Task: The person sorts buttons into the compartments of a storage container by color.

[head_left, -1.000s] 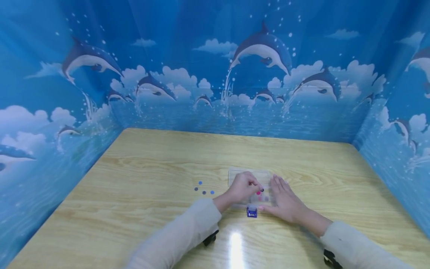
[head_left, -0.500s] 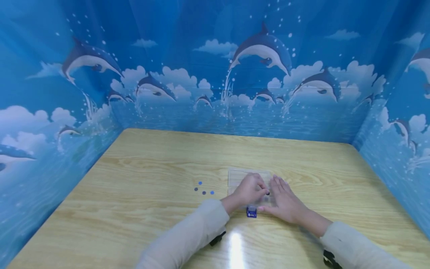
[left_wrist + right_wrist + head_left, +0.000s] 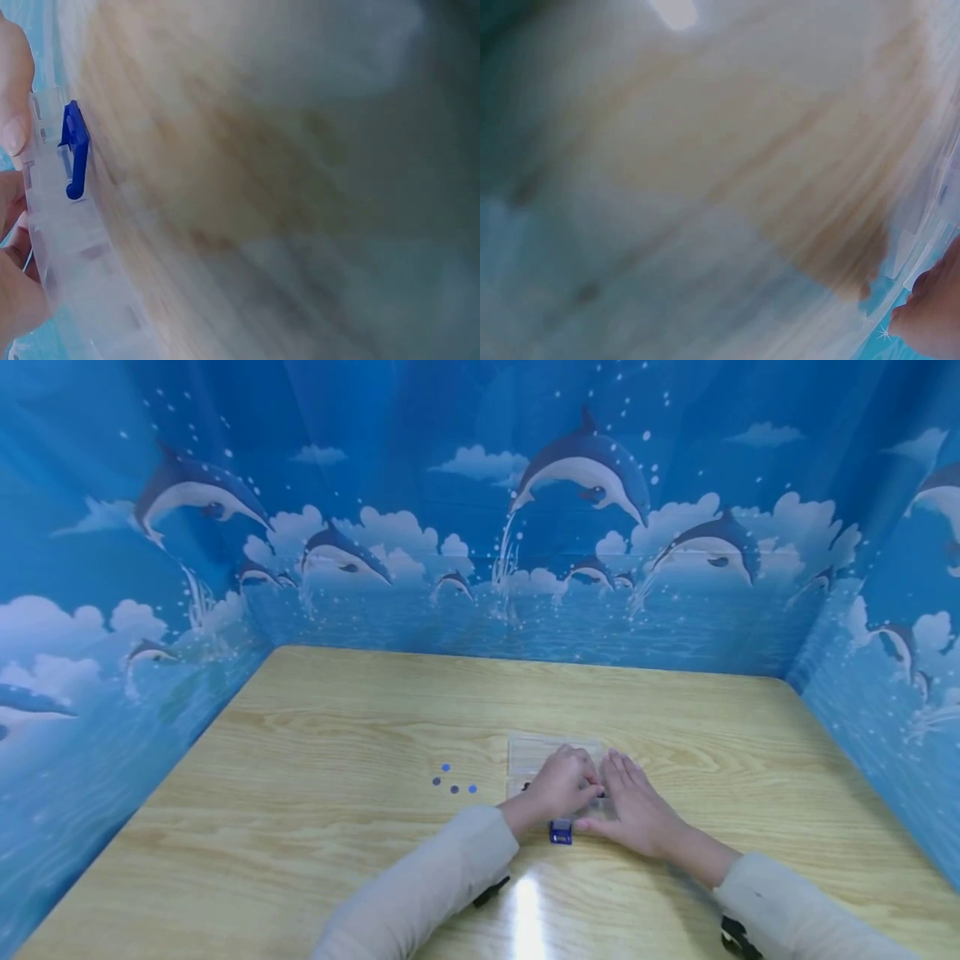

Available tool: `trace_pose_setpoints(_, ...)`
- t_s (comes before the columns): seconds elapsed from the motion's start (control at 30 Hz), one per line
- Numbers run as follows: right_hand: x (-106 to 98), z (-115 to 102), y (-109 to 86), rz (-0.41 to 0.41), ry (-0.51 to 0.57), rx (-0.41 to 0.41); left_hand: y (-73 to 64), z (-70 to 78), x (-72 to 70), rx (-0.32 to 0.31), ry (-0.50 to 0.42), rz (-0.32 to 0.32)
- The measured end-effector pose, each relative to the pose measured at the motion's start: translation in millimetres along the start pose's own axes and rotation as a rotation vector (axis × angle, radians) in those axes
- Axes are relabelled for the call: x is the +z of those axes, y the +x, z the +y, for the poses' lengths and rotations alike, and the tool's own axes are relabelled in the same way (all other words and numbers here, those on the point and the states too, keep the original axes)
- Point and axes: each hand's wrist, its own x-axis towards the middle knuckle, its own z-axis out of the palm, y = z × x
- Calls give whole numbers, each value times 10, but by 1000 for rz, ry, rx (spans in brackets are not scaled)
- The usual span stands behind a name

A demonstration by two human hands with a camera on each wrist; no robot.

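Observation:
A clear plastic box lies on the table with a blue latch on its near side. My left hand reaches over it, fingertips pinched low at the right-hand compartments. A small dark disc shows right at those fingertips, mostly hidden. My right hand lies along the box's right side, fingers straight and thumb at the near edge. In the left wrist view the box wall and blue latch stand beside the fingers. In the right wrist view, part of the right hand shows beside the box.
Several small blue and dark discs lie on the wooden table, left of the box. A dark piece shows by the left wrist, inside the box's outline. A dolphin-print curtain surrounds the table's back and sides.
My left hand has moved right and slightly toward me with the dark disc, covering the pink discs seen earlier in the box. The right hand stays in place.

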Motion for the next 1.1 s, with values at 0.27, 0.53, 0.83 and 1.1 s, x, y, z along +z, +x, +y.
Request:
trace_pose_setpoints(0.27, -3, -11, -2, -17, -2, 9, -3, -10, 1, -42, 4, 22)
trace_pose_setpoints(0.53, -15, -22, -5, -25, 5, 16, -43, -65, -39, -94, -136, 25)
trace_pose_setpoints(0.83, -14, -11, -2, -21, -11, 20, -105, -171, -120, -141, -233, 42)
trace_pose_setpoints(1.1, -11, -11, 0, -25, -7, 20, -144, -277, -156, -105, -220, 83)
